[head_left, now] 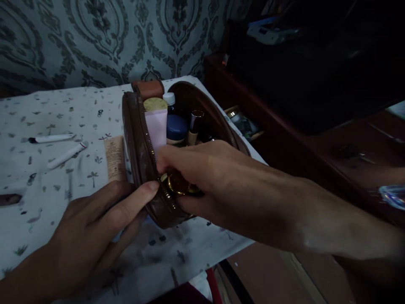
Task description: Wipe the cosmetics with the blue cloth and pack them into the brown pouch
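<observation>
Right hand (204,169) is deep in the brown makeup bag (134,139), left hand (98,217) touching its zipper (170,202); fingers (139,198) partly hidden, can't tell either grip tbh.

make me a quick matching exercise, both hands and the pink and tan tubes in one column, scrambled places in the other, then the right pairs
Column one:
1. pink tube
2. tan tube
3. left hand
4. right hand

Column two:
a. lying on the printed cloth
b. reaching into the open brown bag
c. standing inside the bag
d. outside the bag, touching its rim

Pairs: 1-c, 2-a, 3-d, 4-b
</observation>
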Motion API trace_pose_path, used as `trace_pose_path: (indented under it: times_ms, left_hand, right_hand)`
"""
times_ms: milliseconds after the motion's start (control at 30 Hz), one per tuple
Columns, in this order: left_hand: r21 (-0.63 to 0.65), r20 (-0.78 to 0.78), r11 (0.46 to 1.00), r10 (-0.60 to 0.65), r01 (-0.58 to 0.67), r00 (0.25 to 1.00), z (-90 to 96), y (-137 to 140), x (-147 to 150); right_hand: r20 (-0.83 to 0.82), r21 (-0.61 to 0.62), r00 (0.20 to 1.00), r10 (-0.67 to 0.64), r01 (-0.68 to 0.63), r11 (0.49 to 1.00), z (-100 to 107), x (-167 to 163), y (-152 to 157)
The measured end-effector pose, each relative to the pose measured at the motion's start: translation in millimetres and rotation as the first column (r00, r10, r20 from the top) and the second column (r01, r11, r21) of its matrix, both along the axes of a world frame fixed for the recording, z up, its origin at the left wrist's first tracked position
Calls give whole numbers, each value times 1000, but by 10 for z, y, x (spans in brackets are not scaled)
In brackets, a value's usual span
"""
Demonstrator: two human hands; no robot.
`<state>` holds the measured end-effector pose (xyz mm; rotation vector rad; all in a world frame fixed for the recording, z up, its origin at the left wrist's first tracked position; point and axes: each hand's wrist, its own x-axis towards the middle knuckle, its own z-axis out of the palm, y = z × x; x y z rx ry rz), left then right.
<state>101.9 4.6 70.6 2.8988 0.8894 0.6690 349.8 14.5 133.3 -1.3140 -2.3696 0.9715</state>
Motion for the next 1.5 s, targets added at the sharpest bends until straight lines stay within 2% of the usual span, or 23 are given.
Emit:
trace_pose_path:
  times_ms: [133,267,467,667,833,1000,1267,1500]
  left_hand:
    - [25,-11,1000,17,-17,1000,-4,3,-13]
    - [38,-17,999,8,-8,1000,9,17,-17]
    - [36,-6,999,-8,8,1000,30,28,-6]
    - [-10,7,1000,11,-11,1000,-15,7,-12]
    - [5,9,1000,3,-3,1000,-21,13,-28]
    - [7,9,1000,-17,17,1000,-10,33,-28]
    - [33,-7,999,-6,6,1000,-9,44,10]
    - [19,-9,1000,-6,6,1000,-1,44,25]
  right_hand:
    - [-12,52,999,44,-44,998,18,72,14]
    - [-32,24,994,104,-103,994,43,101,58]
    - [30,0,981,193,-194,981,-131,-2,89]
    - [77,50,976,203,-207,977,-157,35,75]
    - [49,3,983,178,-178,984,-122,111,75]
    - [33,-109,990,139,-134,985,-142,107,60]
    - [6,-80,997,71,-70,994,-131,97,2]
    - [-10,-106,992,129,-129,986,-116,121,15]
